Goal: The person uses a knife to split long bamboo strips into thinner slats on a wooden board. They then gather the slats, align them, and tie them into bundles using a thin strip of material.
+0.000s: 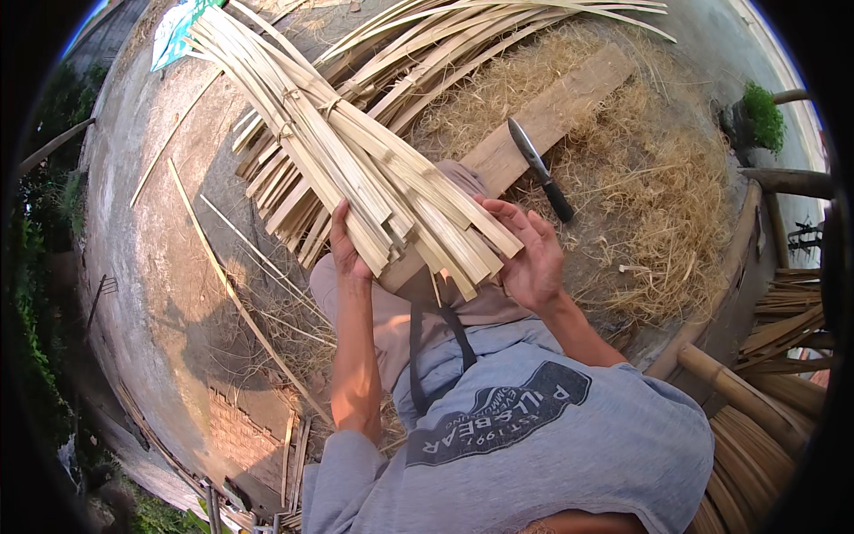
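Observation:
A large bundle of pale bamboo strips (pixel 356 169) lies slantwise over my lap, its near ends fanned out and its middle bound with thin ties. My left hand (pixel 347 245) grips the bundle's left edge near those ends, most of its fingers hidden underneath. At the right side of the ends, my right hand (pixel 532 254) is spread, fingers stretched and palm toward the strips, its edge touching or almost touching them. Under the bundle rest more tied strips (pixel 427 76). A knife (pixel 539 169) with a black handle lies right of my right hand's fingertips, partly on a wooden plank (pixel 569 102).
Curly bamboo shavings (pixel 667 222) cover the ground at right. Loose long strips (pixel 218 267) lie at left near a woven mat piece (pixel 245 427). A bamboo pole (pixel 743 400) and more strips (pixel 738 472) stand at lower right. A blue-white plastic sheet (pixel 173 36) is at the far left.

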Action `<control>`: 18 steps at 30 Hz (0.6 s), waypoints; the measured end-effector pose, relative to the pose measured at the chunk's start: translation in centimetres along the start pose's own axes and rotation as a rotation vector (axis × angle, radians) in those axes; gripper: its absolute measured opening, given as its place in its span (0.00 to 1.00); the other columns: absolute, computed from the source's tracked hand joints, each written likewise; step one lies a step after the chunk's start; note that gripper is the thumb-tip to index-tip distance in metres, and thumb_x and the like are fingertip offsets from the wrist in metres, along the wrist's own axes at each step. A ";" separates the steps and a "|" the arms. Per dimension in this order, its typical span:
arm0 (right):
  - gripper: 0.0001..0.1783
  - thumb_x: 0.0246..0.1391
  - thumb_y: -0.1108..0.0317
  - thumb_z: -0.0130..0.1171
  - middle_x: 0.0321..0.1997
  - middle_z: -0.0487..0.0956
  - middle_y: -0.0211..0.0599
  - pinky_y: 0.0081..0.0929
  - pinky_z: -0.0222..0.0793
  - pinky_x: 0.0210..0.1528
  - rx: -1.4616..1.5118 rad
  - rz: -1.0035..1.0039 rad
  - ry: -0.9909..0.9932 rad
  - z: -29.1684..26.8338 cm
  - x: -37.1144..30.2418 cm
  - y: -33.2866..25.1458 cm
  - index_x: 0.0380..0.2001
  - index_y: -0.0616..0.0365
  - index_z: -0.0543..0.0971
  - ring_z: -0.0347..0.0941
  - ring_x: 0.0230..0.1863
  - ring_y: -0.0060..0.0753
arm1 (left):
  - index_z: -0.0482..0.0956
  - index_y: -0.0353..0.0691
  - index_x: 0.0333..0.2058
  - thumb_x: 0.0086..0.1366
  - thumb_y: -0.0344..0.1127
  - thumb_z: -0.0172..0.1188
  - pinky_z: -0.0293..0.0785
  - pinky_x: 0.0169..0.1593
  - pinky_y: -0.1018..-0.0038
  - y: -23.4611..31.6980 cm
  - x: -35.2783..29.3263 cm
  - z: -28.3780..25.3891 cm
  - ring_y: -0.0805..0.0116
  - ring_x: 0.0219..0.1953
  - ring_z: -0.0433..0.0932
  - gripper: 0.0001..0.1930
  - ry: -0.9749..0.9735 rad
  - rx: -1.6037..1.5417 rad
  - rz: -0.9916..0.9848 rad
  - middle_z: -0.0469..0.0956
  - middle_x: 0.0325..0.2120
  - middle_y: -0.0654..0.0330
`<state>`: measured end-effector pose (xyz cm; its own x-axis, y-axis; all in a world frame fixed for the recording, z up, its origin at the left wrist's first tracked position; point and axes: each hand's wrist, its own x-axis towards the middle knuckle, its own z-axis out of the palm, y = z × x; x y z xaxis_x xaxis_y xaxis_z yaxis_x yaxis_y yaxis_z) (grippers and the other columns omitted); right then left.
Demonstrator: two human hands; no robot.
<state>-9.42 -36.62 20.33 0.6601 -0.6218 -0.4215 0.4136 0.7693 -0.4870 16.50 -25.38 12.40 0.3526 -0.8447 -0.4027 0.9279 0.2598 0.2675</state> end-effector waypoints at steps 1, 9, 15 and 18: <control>0.31 0.70 0.44 0.40 0.62 0.73 0.47 0.37 0.71 0.64 -0.062 0.053 -0.038 -1.2 0.5 0.4 0.59 0.60 0.69 0.71 0.61 0.37 | 0.68 0.31 0.62 0.70 0.41 0.57 0.83 0.54 0.51 0.6 -1.1 -0.3 0.50 0.51 0.83 0.27 -0.033 -0.028 -0.005 0.79 0.52 0.43; 0.47 0.65 0.30 0.45 0.63 0.72 0.47 0.35 0.68 0.66 -0.199 0.519 -0.307 -1.8 11.0 5.7 0.68 0.62 0.62 0.69 0.65 0.36 | 0.65 0.30 0.64 0.72 0.39 0.55 0.84 0.53 0.52 3.1 -4.6 -0.6 0.49 0.51 0.83 0.27 -0.018 0.081 0.101 0.78 0.53 0.43; 0.47 0.66 0.34 0.46 0.66 0.72 0.54 0.34 0.78 0.60 -0.375 0.635 -0.644 1.0 20.2 6.0 0.70 0.65 0.61 0.76 0.61 0.38 | 0.60 0.31 0.66 0.74 0.45 0.53 0.81 0.57 0.59 -1.1 -4.7 2.2 0.53 0.54 0.80 0.31 0.207 0.299 0.069 0.75 0.56 0.45; 0.46 0.66 0.34 0.46 0.66 0.71 0.56 0.38 0.80 0.59 -0.486 0.602 -0.578 1.4 20.0 6.4 0.70 0.64 0.61 0.77 0.60 0.43 | 0.61 0.30 0.65 0.72 0.49 0.56 0.84 0.52 0.61 -2.5 -5.0 4.4 0.56 0.52 0.81 0.34 0.150 0.352 -0.004 0.76 0.54 0.45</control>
<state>7.27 -43.93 9.83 0.9372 0.1249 -0.3258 -0.3138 0.7100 -0.6304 11.89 -23.83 17.64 0.3876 -0.7605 -0.5209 0.8397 0.0582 0.5399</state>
